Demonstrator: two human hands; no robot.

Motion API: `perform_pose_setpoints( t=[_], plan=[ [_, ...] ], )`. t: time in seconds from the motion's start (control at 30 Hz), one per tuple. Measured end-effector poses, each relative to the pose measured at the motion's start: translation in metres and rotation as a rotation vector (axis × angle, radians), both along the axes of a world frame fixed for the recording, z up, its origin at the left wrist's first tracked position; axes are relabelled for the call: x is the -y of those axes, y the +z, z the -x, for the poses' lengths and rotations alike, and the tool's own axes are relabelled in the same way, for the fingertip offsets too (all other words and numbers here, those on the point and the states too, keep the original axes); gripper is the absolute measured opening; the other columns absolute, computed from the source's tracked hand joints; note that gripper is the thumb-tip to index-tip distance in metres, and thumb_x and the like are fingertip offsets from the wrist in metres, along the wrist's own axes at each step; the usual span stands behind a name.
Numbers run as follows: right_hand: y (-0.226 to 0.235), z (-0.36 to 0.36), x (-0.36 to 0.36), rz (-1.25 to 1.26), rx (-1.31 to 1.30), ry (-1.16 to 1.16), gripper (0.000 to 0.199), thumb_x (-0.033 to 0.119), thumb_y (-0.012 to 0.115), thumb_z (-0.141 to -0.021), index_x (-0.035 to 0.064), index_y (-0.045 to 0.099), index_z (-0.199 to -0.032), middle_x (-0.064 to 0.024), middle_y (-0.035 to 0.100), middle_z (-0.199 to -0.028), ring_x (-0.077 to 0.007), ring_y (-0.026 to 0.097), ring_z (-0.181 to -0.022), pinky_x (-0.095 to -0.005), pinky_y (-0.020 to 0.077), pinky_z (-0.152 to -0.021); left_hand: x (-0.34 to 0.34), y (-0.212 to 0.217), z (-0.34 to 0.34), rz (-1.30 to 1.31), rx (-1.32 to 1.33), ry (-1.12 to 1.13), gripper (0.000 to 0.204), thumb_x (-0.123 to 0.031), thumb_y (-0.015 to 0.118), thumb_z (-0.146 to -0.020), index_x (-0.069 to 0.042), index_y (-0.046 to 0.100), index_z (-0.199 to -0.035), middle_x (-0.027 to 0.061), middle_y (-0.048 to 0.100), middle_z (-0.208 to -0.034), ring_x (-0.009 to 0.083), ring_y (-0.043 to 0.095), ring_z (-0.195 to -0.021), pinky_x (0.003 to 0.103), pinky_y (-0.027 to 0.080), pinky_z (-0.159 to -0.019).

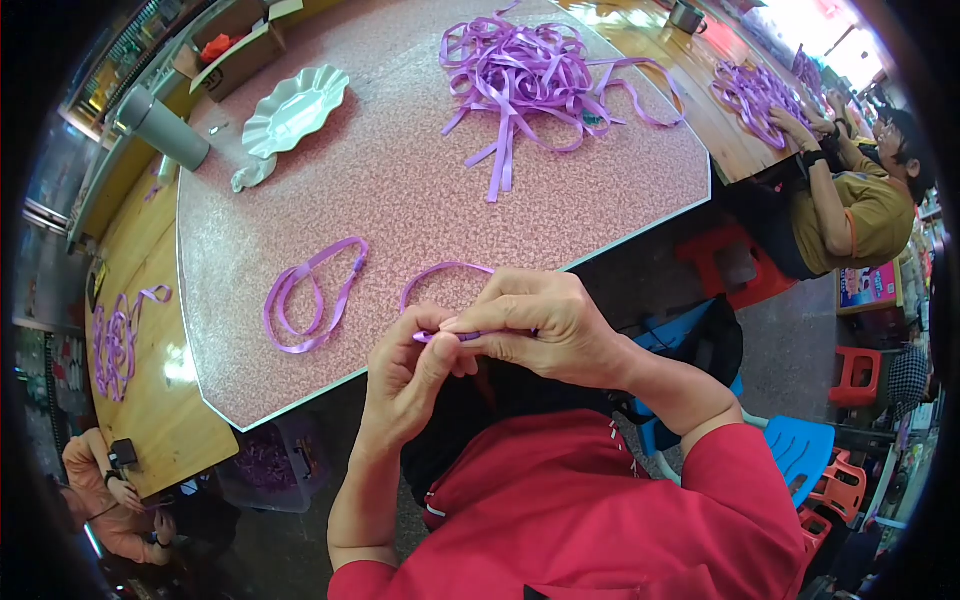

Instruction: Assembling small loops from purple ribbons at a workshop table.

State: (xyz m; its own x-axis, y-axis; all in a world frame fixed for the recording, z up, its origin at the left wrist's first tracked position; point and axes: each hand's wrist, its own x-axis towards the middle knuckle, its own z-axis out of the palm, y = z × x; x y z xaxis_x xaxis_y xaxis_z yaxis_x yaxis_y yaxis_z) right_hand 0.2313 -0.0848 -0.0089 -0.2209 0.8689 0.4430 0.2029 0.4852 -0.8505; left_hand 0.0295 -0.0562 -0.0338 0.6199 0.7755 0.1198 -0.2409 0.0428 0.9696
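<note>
My left hand and my right hand meet just off the near edge of the table, fingers pinched close together. Between them they grip a purple ribbon, part of which arches up behind my fingers over the table edge. A small purple end shows at my left fingertips; the rest is covered by my fingers. To the left, on the table, lies a looped purple ribbon. Farther off sits a tangled heap of purple ribbons, several ends hanging toward me.
The pink speckled table carries a pale scalloped dish, a crumpled wrapper, a grey-green tumbler and a cardboard box. At right a person handles ribbons; another person sits lower left. Blue chair, red stool.
</note>
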Motion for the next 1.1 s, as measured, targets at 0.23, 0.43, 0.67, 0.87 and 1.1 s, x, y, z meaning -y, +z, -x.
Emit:
perform_pose_setpoints(
  t=[0.23,0.43,0.67,0.87,1.1],
  plan=[
    [-0.006,0.003,0.000,-0.182,0.101,-0.099,0.038,0.003,0.078,-0.078,0.0107,0.073,-0.115,-0.0058,0.063,-0.087,-0.0182,0.065,-0.076,-0.0298,0.0527,-0.064,0.001,0.001,-0.003,0.205,0.080,0.046,0.020,-0.021,0.058,-0.101,-0.003,0.057,-0.109,0.0048,0.063,-0.080,0.0130,0.059,-0.068,0.025,0.047,-0.063],
    [-0.009,0.007,0.001,-0.254,0.136,-0.096,0.038,0.005,0.073,-0.084,0.0075,0.067,-0.121,-0.0085,0.061,-0.094,-0.0245,0.065,-0.076,-0.0337,0.0521,-0.064,0.005,0.001,-0.006,0.275,0.125,0.089,0.017,-0.016,0.060,-0.099,-0.002,0.057,-0.109,0.0059,0.064,-0.080,0.0128,0.060,-0.066,0.023,0.048,-0.060],
    [-0.008,0.002,0.006,-0.131,-0.017,-0.091,0.023,0.006,0.073,-0.085,0.0019,0.069,-0.107,-0.0115,0.065,-0.086,-0.0254,0.067,-0.078,-0.0339,0.0526,-0.066,0.006,0.003,-0.007,0.155,0.128,0.122,0.011,-0.010,0.061,-0.097,-0.001,0.059,-0.103,0.0080,0.061,-0.091,0.0132,0.059,-0.071,0.024,0.048,-0.065],
    [-0.005,0.001,0.009,-0.170,0.001,-0.098,0.021,0.003,0.076,-0.083,0.0007,0.070,-0.103,-0.0120,0.067,-0.089,-0.0233,0.068,-0.079,-0.0311,0.0534,-0.066,0.001,-0.003,-0.004,-0.237,0.083,0.135,0.013,-0.010,0.060,-0.098,0.002,0.059,-0.104,0.0073,0.060,-0.091,0.0131,0.055,-0.076,0.025,0.043,-0.069],
    [-0.009,0.006,0.011,-0.241,0.012,-0.115,0.026,0.004,0.076,-0.083,0.0004,0.071,-0.108,-0.0134,0.069,-0.096,-0.0227,0.069,-0.083,-0.0305,0.0551,-0.068,0.005,-0.001,-0.007,-0.423,-0.120,0.182,0.018,-0.017,0.060,-0.099,0.001,0.059,-0.100,0.0090,0.059,-0.087,0.0153,0.053,-0.075,0.028,0.042,-0.067]
  ],
)
